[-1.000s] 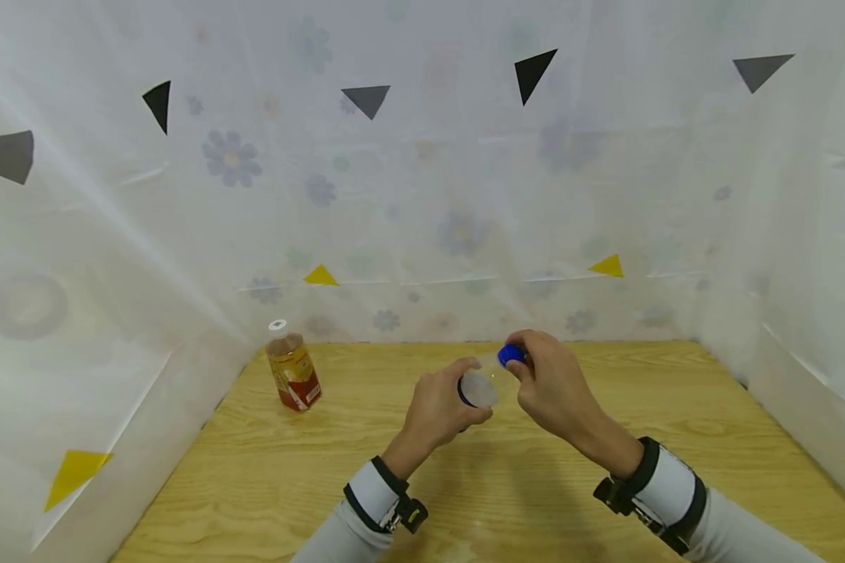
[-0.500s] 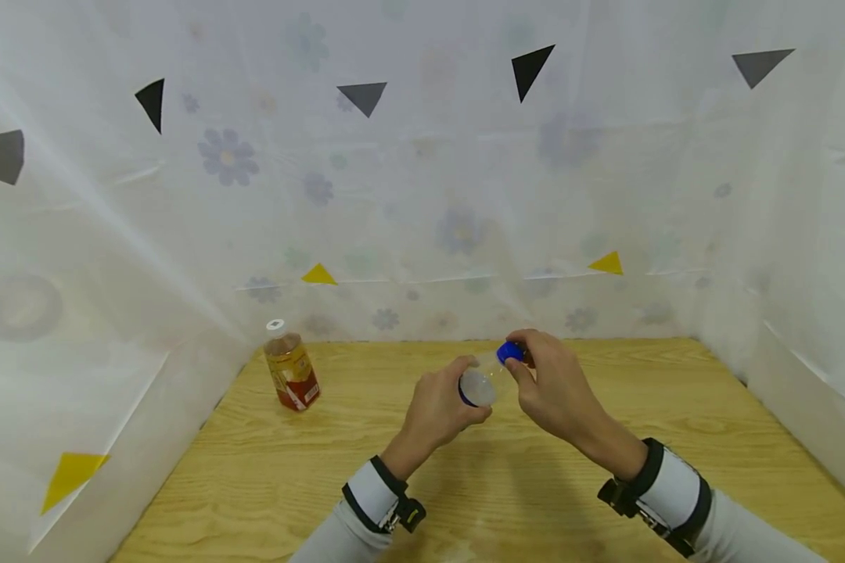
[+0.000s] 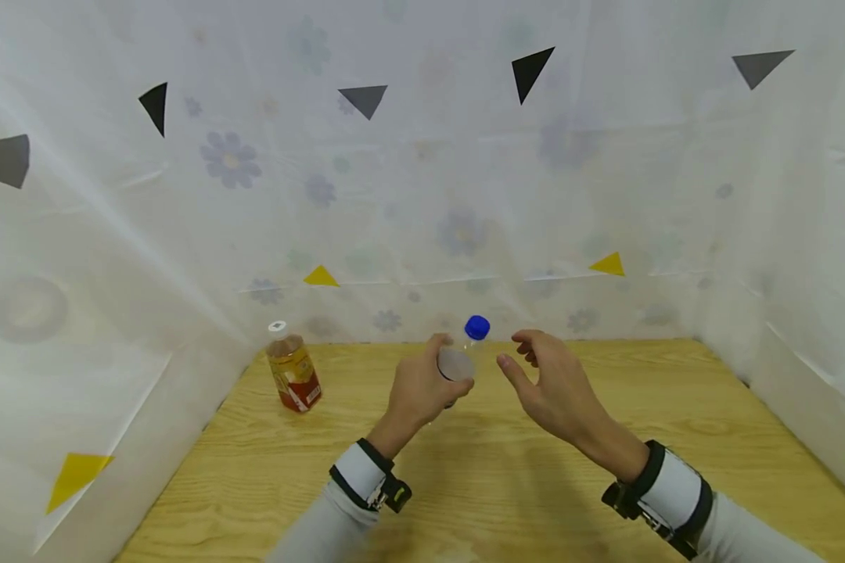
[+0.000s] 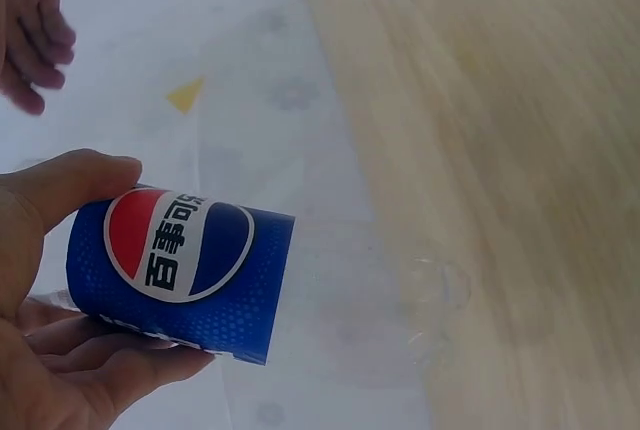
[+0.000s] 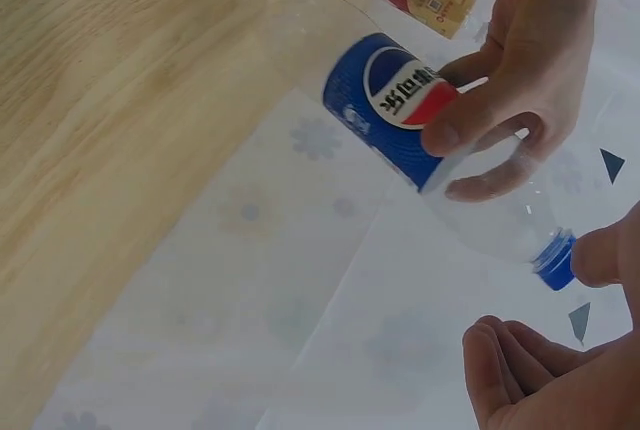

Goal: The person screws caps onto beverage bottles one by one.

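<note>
My left hand [image 3: 417, 392] holds a clear plastic Pepsi bottle [image 4: 185, 275] around its blue label, above the table. The bottle is tilted, and it looks empty. Its blue cap [image 3: 476, 328] sits on the neck, pointing up and away from me in the head view. To the right of the cap, my right hand [image 3: 559, 391] is held in the air with thumb and fingers spread apart and nothing between them. In the right wrist view, that hand's thumb [image 5: 600, 253] appears close to the cap.
A bottle of amber drink [image 3: 294, 369] with a white cap and a yellow-red label stands at the table's back left. The wooden table [image 3: 605, 500] is enclosed by white flower-patterned sheets [image 3: 422, 195] bearing black, grey and yellow triangles.
My right fingers have let go of the blue cap and opened. My left hand has moved the bottle slightly left and up, away from the right hand.
</note>
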Demonstrator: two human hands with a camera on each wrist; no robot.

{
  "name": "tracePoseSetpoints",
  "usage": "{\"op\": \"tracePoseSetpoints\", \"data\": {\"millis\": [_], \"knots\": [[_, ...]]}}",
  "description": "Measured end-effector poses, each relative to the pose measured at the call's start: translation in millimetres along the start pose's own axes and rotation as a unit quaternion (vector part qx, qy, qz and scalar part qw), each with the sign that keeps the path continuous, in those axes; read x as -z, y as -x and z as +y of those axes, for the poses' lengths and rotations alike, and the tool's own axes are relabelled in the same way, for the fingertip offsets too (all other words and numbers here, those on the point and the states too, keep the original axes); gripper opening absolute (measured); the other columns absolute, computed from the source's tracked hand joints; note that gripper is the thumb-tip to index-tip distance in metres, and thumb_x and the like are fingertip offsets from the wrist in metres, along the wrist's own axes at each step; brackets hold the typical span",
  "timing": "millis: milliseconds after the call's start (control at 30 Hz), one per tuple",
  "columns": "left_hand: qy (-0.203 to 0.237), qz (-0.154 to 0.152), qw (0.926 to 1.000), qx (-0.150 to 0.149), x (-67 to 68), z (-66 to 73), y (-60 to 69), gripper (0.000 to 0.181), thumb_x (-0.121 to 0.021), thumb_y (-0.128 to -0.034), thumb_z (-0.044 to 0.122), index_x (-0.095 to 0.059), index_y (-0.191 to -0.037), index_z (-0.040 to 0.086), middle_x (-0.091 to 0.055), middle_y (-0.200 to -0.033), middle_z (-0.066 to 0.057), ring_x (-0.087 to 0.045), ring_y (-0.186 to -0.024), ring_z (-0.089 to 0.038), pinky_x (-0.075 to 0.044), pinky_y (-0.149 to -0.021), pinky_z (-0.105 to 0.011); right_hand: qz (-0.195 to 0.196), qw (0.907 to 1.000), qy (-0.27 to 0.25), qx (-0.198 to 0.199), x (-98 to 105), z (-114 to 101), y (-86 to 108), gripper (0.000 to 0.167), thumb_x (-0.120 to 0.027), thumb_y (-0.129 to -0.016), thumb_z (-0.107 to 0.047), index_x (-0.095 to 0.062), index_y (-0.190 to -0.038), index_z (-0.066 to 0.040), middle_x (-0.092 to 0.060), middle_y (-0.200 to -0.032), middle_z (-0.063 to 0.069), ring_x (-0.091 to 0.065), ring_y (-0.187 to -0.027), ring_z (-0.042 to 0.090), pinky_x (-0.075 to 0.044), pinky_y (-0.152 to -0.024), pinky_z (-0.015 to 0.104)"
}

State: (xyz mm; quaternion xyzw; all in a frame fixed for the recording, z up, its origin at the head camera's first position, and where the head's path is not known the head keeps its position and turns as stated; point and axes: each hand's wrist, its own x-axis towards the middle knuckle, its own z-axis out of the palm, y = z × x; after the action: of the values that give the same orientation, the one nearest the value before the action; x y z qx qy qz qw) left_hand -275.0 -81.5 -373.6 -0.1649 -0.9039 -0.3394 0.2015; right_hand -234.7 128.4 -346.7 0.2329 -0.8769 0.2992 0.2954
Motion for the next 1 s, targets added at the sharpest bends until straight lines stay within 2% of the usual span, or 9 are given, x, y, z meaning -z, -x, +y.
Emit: {"op": "tracePoseSetpoints", "data": {"millis": [133, 267, 367, 467, 567, 767, 867, 1000], "knots": [[0.011, 0.057, 0.9982, 0.014, 19.1, -16.6, -16.8, 0.065, -0.085, -0.0781, 0.031, -0.060, -0.134, 0.009, -0.075, -0.100, -0.019, -0.074, -0.082, -0.031, -0.060, -0.061, -0.040, -0.010, 0.9999, 0.010, -0.004, -2.8, 6.3, 0.4, 0.032, -0.064, -0.101, -0.022, -0.063, -0.122, 0.002, -0.066, -0.106, 0.015, -0.063, -0.095, 0.028, -0.054, -0.077, 0.045], [-0.006, 0.133, 0.9909, 0.022, 36.6, -41.2, -30.2, 0.064, -0.085, -0.0778, 0.033, -0.061, -0.131, 0.006, -0.076, -0.096, -0.021, -0.075, -0.079, -0.034, -0.061, -0.062, -0.045, -0.025, 0.9995, 0.015, -0.010, -6.0, 14.3, 2.2, 0.027, -0.063, -0.102, -0.020, -0.065, -0.119, -0.001, -0.066, -0.102, 0.013, -0.061, -0.095, 0.028, -0.050, -0.075, 0.043], [-0.013, 0.177, 0.9832, 0.043, 45.9, -61.5, -34.6, 0.064, -0.086, -0.0782, 0.032, -0.061, -0.131, 0.005, -0.076, -0.097, -0.023, -0.075, -0.082, -0.036, -0.062, -0.067, -0.049, -0.037, 0.9990, 0.016, -0.018, -7.1, 17.4, 4.5, 0.023, -0.062, -0.101, -0.019, -0.066, -0.117, -0.003, -0.066, -0.102, 0.012, -0.060, -0.095, 0.028, -0.049, -0.074, 0.043], [-0.010, 0.203, 0.9767, 0.068, 51.7, -79.5, -34.8, 0.065, -0.086, -0.0781, 0.031, -0.061, -0.131, 0.004, -0.075, -0.101, -0.024, -0.075, -0.086, -0.036, -0.062, -0.072, -0.051, -0.053, 0.9980, 0.017, -0.030, -7.5, 19.2, 7.4, 0.022, -0.061, -0.102, -0.019, -0.067, -0.117, -0.004, -0.066, -0.104, 0.013, -0.060, -0.098, 0.030, -0.049, -0.076, 0.046], [-0.019, 0.216, 0.9726, 0.085, 54.4, -95.0, -32.3, 0.067, -0.085, -0.0792, 0.032, -0.059, -0.132, 0.000, -0.075, -0.100, -0.025, -0.074, -0.085, -0.038, -0.061, -0.073, -0.052, -0.069, 0.9967, 0.017, -0.040, -7.0, 20.6, 9.5, 0.022, -0.060, -0.102, -0.019, -0.066, -0.118, -0.004, -0.067, -0.107, 0.015, -0.061, -0.101, 0.032, -0.051, -0.079, 0.049], [-0.057, 0.218, 0.9666, 0.121, 54.7, -120.2, -23.9, 0.068, -0.083, -0.0816, 0.035, -0.057, -0.131, -0.004, -0.073, -0.104, -0.029, -0.073, -0.091, -0.042, -0.060, -0.077, -0.054, -0.084, 0.9950, 0.027, -0.047, -4.8, 22.9, 11.8, 0.021, -0.062, -0.101, -0.016, -0.066, -0.118, -0.004, -0.067, -0.108, 0.015, -0.061, -0.103, 0.034, -0.052, -0.081, 0.052], [-0.058, 0.225, 0.9622, 0.143, 54.0, -128.9, -19.1, 0.067, -0.083, -0.0810, 0.035, -0.058, -0.128, -0.004, -0.072, -0.105, -0.029, -0.072, -0.092, -0.044, -0.059, -0.079, -0.056, -0.097, 0.9934, 0.031, -0.053, -6.4, 24.6, 12.5, 0.023, -0.062, -0.101, -0.017, -0.065, -0.119, -0.003, -0.067, -0.109, 0.016, -0.061, -0.105, 0.036, -0.052, -0.082, 0.052], [-0.038, 0.220, 0.9612, 0.163, 51.8, -136.3, -14.1, 0.068, -0.081, -0.0825, 0.035, -0.054, -0.131, -0.004, -0.070, -0.111, -0.029, -0.071, -0.098, -0.045, -0.059, -0.081, -0.057, -0.108, 0.9918, 0.035, -0.059, -7.1, 27.8, 13.5, 0.024, -0.061, -0.101, -0.016, -0.064, -0.120, -0.001, -0.066, -0.108, 0.019, -0.061, -0.104, 0.037, -0.053, -0.081, 0.052]]}}
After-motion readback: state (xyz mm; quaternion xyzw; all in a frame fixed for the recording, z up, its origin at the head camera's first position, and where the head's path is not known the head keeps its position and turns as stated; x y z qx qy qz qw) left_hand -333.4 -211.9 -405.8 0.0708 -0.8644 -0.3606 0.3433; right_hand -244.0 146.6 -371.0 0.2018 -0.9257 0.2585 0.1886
